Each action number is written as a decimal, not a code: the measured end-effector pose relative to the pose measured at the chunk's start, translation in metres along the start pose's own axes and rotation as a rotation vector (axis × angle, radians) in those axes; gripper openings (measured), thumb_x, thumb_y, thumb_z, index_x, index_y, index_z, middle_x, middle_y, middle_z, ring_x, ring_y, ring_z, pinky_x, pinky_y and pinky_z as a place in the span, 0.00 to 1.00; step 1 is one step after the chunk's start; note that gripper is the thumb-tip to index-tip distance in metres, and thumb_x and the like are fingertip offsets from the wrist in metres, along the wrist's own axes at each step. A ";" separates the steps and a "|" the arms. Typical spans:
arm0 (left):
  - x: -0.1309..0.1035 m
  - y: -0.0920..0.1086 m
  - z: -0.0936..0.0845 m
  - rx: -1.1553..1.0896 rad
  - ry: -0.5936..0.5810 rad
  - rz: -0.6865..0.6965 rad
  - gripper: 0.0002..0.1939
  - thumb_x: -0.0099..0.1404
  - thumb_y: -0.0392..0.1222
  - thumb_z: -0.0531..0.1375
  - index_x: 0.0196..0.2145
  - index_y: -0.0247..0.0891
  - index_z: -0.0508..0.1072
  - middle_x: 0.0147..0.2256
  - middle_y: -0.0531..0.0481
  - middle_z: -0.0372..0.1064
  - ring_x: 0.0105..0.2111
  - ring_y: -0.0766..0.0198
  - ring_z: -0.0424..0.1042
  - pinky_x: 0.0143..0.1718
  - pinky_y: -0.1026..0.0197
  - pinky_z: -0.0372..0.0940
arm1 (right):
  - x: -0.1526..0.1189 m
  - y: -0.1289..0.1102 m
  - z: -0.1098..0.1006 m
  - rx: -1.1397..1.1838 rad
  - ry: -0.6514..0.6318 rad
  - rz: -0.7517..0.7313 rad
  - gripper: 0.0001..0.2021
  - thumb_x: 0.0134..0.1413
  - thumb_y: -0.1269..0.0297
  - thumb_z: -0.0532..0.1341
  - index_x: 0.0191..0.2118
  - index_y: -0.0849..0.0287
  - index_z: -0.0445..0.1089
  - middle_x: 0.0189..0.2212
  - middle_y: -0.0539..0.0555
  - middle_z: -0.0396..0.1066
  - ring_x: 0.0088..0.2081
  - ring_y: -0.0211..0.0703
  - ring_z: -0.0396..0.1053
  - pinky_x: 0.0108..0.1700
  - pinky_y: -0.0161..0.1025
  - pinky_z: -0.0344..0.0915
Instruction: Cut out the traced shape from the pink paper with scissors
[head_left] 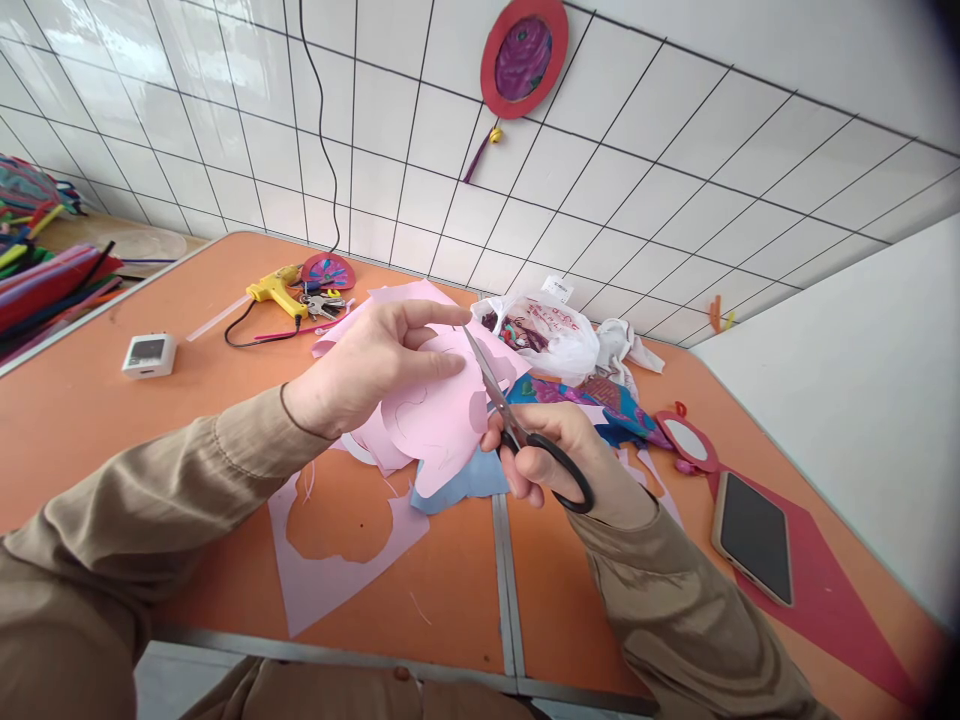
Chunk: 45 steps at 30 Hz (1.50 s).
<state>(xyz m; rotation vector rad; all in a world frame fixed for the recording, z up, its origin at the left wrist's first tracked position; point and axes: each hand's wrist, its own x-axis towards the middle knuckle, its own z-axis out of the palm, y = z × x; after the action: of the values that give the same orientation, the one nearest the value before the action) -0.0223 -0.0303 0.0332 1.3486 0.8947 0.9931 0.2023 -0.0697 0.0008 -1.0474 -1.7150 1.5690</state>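
Observation:
A pink paper piece (439, 415) with faint pencil curves is pinched by my left hand (375, 360), thumb on its face and fingers at its upper edge. My right hand (559, 455) holds black-handled scissors (491, 385), whose blades point up and left along the paper's right edge, near my left fingertips. Below the held paper lie a blue paper piece (465, 485) and a pink offcut (337, 575) with a large rounded cutout. More pink paper sits behind my left hand.
Orange table (225, 500) against a tiled wall. Left: yellow glue gun (277, 290), keys (324, 303), white device (149, 355). Behind: plastic bag (555, 335), patterned cloth (615, 405). Right: round red-framed piece (686, 440), phone (754, 535) on red paper (832, 620).

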 end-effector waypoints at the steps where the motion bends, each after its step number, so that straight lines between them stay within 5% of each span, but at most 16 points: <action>1: 0.000 0.000 0.000 0.000 0.001 -0.002 0.24 0.56 0.34 0.67 0.51 0.35 0.77 0.20 0.56 0.65 0.20 0.69 0.64 0.20 0.67 0.56 | 0.000 0.000 0.000 0.001 0.001 0.002 0.27 0.44 0.39 0.70 0.35 0.62 0.71 0.17 0.47 0.65 0.16 0.33 0.61 0.15 0.29 0.61; 25: 0.000 -0.001 -0.002 0.013 -0.017 0.010 0.25 0.55 0.35 0.67 0.52 0.35 0.76 0.21 0.55 0.69 0.19 0.69 0.65 0.18 0.66 0.55 | 0.000 -0.001 0.000 -0.035 0.016 0.024 0.29 0.41 0.37 0.70 0.34 0.62 0.71 0.16 0.45 0.63 0.15 0.30 0.58 0.14 0.28 0.57; 45: 0.002 0.002 -0.011 0.074 -0.072 0.044 0.25 0.55 0.33 0.66 0.52 0.38 0.76 0.24 0.53 0.69 0.20 0.68 0.67 0.17 0.67 0.55 | -0.004 -0.005 0.000 -0.073 0.008 0.082 0.22 0.45 0.46 0.72 0.33 0.61 0.71 0.16 0.46 0.64 0.16 0.31 0.59 0.14 0.28 0.58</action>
<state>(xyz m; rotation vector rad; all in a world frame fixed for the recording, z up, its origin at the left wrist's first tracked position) -0.0321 -0.0250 0.0352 1.4625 0.8576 0.9467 0.2039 -0.0730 0.0058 -1.1718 -1.7560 1.5600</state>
